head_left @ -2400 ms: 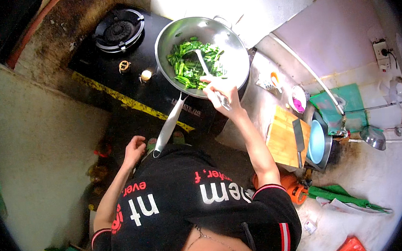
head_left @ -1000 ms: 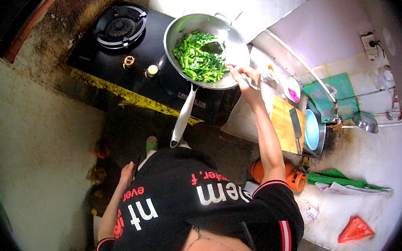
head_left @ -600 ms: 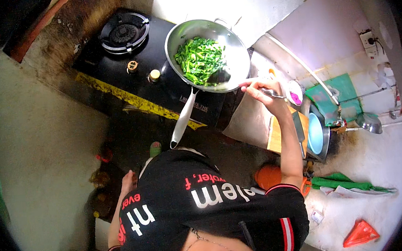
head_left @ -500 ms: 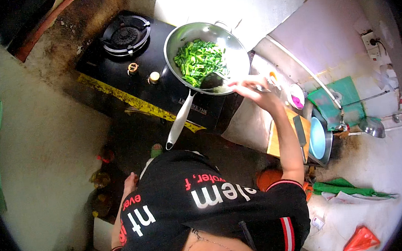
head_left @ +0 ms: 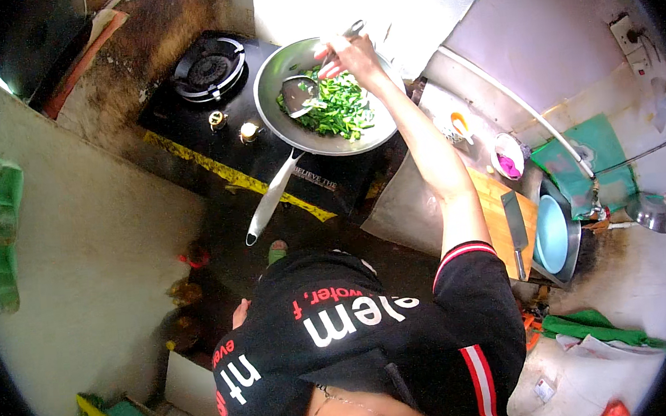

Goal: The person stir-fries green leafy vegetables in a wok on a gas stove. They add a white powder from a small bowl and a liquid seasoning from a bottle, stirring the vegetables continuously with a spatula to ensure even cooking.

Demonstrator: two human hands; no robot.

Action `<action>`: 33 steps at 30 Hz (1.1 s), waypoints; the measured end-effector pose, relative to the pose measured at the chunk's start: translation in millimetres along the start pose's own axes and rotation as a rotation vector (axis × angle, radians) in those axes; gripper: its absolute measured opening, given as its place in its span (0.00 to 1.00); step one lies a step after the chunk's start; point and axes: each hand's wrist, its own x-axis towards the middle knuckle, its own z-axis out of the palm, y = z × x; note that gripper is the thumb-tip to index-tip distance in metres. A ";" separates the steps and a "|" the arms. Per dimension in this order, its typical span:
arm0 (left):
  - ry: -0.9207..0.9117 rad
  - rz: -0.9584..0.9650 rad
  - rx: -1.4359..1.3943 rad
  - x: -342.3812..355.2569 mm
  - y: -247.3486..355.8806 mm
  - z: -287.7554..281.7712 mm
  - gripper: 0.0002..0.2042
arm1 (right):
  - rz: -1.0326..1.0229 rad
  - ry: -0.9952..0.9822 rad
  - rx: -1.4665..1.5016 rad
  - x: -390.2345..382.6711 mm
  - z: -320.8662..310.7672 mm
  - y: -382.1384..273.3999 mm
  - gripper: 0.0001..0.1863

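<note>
My right hand (head_left: 349, 60) is closed on the handle of a metal spatula above a steel wok (head_left: 274, 70), its arm reaching up from the lower right. The spatula's rounded head (head_left: 301, 95) rests in the left part of the chopped green leafy vegetables (head_left: 347, 109). The wok stands on the right of a black two-burner stove (head_left: 174, 123), its long steel handle (head_left: 271, 199) pointing toward me. My left hand (head_left: 241, 313) hangs low beside my black shirt; only part of it shows, so its fingers and anything in them cannot be made out.
At back left is a bare burner (head_left: 207, 67). The right counter (head_left: 404, 214) holds an orange-and-white spoon (head_left: 461, 126), a bowl with purple contents (head_left: 508, 164), a wooden board (head_left: 498, 234) with a cleaver (head_left: 514, 217), and a blue basin (head_left: 550, 234). An orange gas cylinder (head_left: 533, 331) shows lower down.
My right hand has moved up and left from the wok's lower right edge to over it, and the spatula head has swung to the left side of the greens. My left hand is more hidden.
</note>
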 end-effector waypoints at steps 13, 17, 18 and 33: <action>0.045 -0.045 0.100 15.9 1.5 22.5 0.27 | -0.078 0.075 -0.302 -72.3 -101.3 -8.3 0.14; 0.118 -0.053 0.082 14.2 -28.9 21.3 0.27 | -0.451 -0.122 -0.649 -114.1 -87.2 24.4 0.03; 0.131 -0.043 0.064 11.6 -28.6 21.3 0.27 | -0.393 -0.136 -0.608 -123.5 -86.0 22.1 0.02; 0.165 -0.174 0.096 -75.4 53.9 59.7 0.24 | -0.644 -0.148 -0.459 -170.3 -54.8 55.8 0.05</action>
